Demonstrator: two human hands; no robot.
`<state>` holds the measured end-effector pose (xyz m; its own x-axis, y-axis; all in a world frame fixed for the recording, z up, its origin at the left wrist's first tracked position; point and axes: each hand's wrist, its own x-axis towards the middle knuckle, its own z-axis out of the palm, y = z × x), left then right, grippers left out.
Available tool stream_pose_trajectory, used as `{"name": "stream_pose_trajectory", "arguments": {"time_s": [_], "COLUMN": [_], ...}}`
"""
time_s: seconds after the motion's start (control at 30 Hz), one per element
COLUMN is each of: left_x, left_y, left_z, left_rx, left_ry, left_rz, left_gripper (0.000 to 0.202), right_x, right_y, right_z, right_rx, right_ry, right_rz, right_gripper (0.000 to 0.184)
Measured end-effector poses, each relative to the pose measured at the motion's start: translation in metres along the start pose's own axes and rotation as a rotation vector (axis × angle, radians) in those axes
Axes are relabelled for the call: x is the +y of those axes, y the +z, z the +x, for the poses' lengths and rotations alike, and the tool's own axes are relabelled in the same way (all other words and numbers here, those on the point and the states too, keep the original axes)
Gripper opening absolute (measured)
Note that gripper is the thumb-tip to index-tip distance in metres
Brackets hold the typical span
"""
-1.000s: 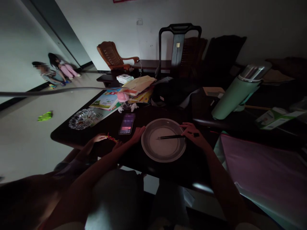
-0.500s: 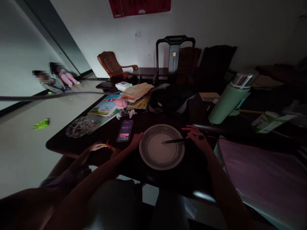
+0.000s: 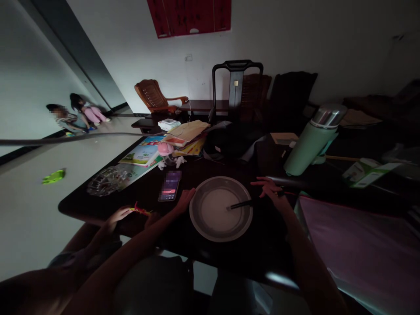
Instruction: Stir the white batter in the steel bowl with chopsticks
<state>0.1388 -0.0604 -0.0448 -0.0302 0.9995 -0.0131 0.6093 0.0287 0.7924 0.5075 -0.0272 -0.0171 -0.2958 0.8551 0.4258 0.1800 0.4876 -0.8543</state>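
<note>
A round, pale shallow basin [image 3: 221, 236] rests on the dark table, its inside a light, even tone. At the basin's left rim is my left hand [image 3: 185, 199], fingers bent together against the edge. My right hand [image 3: 269, 189], at the right side, pinches a slim black stick with a pale tip [image 3: 241, 204], some of its fingers stretched out. The stick slants over the rim, its tip above or in the basin's middle; I cannot tell whether it touches the bottom. Left of my left hand lies a lit phone [image 3: 169, 185].
Beside my left arm, another person's hand [image 3: 120, 213] holds a small red-yellow toy [image 3: 141, 210]. A green thermos [image 3: 306, 146] and a pink-covered stack [image 3: 357, 236] are on the right. Books [image 3: 141, 151], a pink-topped toy [image 3: 166, 149] and a clear glass dish [image 3: 106, 180] lie left.
The view has tilted up slightly, so things sit lower. The stick's tip has shifted a little right in the basin. My left hand stays at the rim.
</note>
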Motion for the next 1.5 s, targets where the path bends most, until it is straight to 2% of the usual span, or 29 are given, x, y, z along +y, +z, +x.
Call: {"name": "stream_pose_trajectory", "arguments": {"time_s": [0.07, 0.17, 0.23, 0.3, 0.37, 0.47, 0.57, 0.67, 0.77, 0.83, 0.97, 1.07, 1.17, 1.27, 1.37, 1.43, 1.5], "left_x": [0.0, -0.001, -0.004, -0.008, -0.011, -0.014, -0.013, -0.012, -0.012, -0.013, -0.014, -0.012, -0.01, -0.01, -0.011, -0.013, -0.014], "left_y": [0.0, 0.002, 0.003, 0.004, 0.005, 0.004, 0.003, 0.003, 0.003, 0.003, 0.002, 0.002, 0.002, 0.002, 0.002, 0.002, 0.003], "left_z": [0.0, 0.001, 0.002, 0.004, 0.005, 0.005, 0.005, 0.004, 0.005, 0.006, 0.006, 0.005, 0.005, 0.005, 0.005, 0.005, 0.005], "left_rx": [0.004, 0.011, 0.013, 0.007, -0.017, -0.05, -0.036, -0.003, -0.003, -0.003, 0.02, -0.003, -0.04, -0.041, -0.012, 0.001, 0.017], "left_ry": [-0.012, -0.018, -0.01, 0.004, 0.02, 0.038, 0.035, 0.022, 0.007, -0.01, -0.008, 0.018, 0.021, 0.032, 0.042, 0.028, 0.015], "left_rz": [0.017, 0.003, -0.018, -0.043, -0.065, -0.071, -0.03, -0.002, -0.016, -0.028, -0.029, -0.016, -0.017, -0.016, -0.009, -0.016, -0.029], "left_gripper": [0.046, 0.049, 0.051, 0.054, 0.056, 0.057, 0.056, 0.054, 0.054, 0.055, 0.055, 0.054, 0.055, 0.055, 0.054, 0.054, 0.054], "right_x": [-0.002, -0.003, -0.002, 0.0, 0.0, -0.002, -0.002, 0.001, 0.002, 0.0, -0.005, -0.001, 0.004, 0.003, 0.0, -0.001, -0.001], "right_y": [0.006, 0.015, 0.014, 0.006, -0.001, 0.004, 0.016, 0.012, 0.0, 0.0, 0.017, 0.016, 0.004, 0.002, 0.012, 0.014, 0.008], "right_z": [-0.001, -0.002, -0.001, 0.0, 0.0, -0.001, -0.002, 0.0, 0.0, 0.0, -0.001, 0.0, 0.001, 0.0, -0.001, 0.0, 0.001], "right_rx": [-0.094, -0.186, -0.132, -0.044, -0.012, -0.122, -0.2, -0.092, -0.01, -0.066, -0.209, -0.119, -0.002, -0.062, -0.177, -0.158, -0.075], "right_ry": [0.004, 0.011, -0.002, -0.012, -0.01, -0.012, -0.018, -0.005, 0.013, 0.014, 0.002, -0.002, 0.006, 0.007, -0.016, -0.024, -0.013], "right_rz": [0.033, 0.013, -0.019, -0.032, -0.007, 0.039, 0.032, -0.013, -0.007, 0.02, 0.028, -0.014, -0.024, 0.007, 0.002, -0.024, -0.045], "right_gripper": [0.045, 0.03, 0.028, 0.035, 0.044, 0.045, 0.031, 0.027, 0.041, 0.044, 0.028, 0.025, 0.038, 0.044, 0.034, 0.028, 0.031]}}
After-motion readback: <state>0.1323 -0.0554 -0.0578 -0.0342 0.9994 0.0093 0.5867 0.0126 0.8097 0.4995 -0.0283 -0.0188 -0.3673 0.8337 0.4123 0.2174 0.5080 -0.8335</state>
